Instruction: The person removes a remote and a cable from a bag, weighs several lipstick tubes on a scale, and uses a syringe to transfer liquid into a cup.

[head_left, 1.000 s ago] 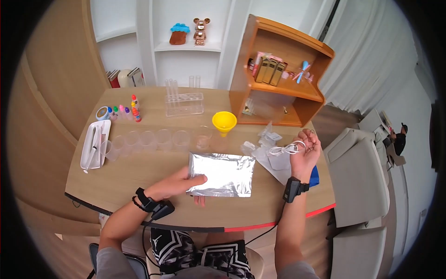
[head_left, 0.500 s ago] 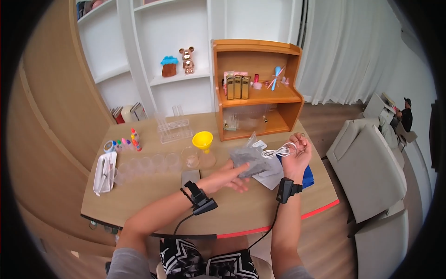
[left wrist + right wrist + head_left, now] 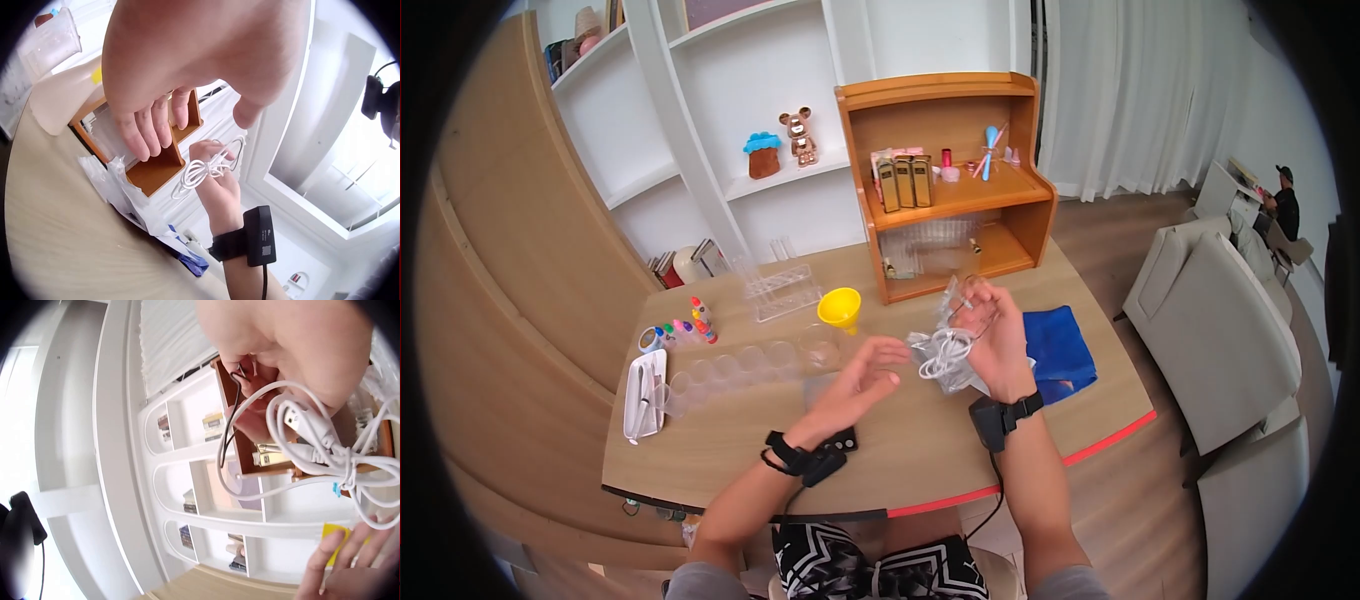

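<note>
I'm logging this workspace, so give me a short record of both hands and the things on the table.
Left hand: holds nothing, fingers loosely extended
Right hand: holds the bundled white cable
Yellow funnel: upright beyond the left hand
Blue packet: on the table, right of the right hand
White tray: at the table's left end
Clear cups: row beside the tray

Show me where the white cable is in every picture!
Head: white cable, just right of the middle.
Left wrist: white cable, near the middle, slightly low.
Right wrist: white cable, on the right side, large and close.
Shared landmark: the right hand, right by the cable each time.
</note>
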### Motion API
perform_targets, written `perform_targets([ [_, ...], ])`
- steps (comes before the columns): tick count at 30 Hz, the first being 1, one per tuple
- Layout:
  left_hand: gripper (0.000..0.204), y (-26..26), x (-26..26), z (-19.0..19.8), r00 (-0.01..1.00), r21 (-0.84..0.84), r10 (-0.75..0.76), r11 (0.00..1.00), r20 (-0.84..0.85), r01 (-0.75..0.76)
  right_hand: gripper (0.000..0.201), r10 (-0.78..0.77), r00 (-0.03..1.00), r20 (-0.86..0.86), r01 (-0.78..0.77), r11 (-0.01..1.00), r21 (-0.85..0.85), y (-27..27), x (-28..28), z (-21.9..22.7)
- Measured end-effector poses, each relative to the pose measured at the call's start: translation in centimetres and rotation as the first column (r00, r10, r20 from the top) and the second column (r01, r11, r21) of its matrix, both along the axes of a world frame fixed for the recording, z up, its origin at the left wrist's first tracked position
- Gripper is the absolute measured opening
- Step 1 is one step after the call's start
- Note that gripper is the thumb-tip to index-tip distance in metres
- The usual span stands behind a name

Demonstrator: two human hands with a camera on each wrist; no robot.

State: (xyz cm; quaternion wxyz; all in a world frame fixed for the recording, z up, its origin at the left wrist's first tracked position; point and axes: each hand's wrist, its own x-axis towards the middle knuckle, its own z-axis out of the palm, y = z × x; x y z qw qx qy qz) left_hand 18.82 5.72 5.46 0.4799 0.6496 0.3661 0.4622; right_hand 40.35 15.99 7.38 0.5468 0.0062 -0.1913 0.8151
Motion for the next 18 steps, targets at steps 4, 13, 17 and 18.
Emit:
perform_targets([
  [4, 0.042, -0.7, -0.1, -0.7, 0.975, -0.1, -0.131, 0.983, 0.181, 0.151, 0.022, 0.139, 0.951, 0.276, -0.17, 0.981, 0.091, -1.0, -2.1, -0.5],
  [13, 0.02, -1.0, -1.6, -3.5, 0.959, -0.177, -0.088, 0.974, 0.27, 0.139, 0.026, 0.052, 0.901, 0.432, -0.149, 0.97, 0.194, -1.8, -3.7, -0.8],
  [17, 0.023, -0.4, -2.2, -5.2, 0.946, -0.16, 0.046, 0.987, 0.322, 0.007, 0.025, -0.147, 0.779, 0.61, -0.048, 0.956, 0.291, -1.6, -3.4, -0.9],
  [18, 0.023, -0.4, -2.1, -5.4, 0.939, -0.17, 0.057, 0.986, 0.338, 0.002, 0.025, -0.135, 0.769, 0.625, -0.06, 0.958, 0.281, -1.7, -3.5, -0.8],
])
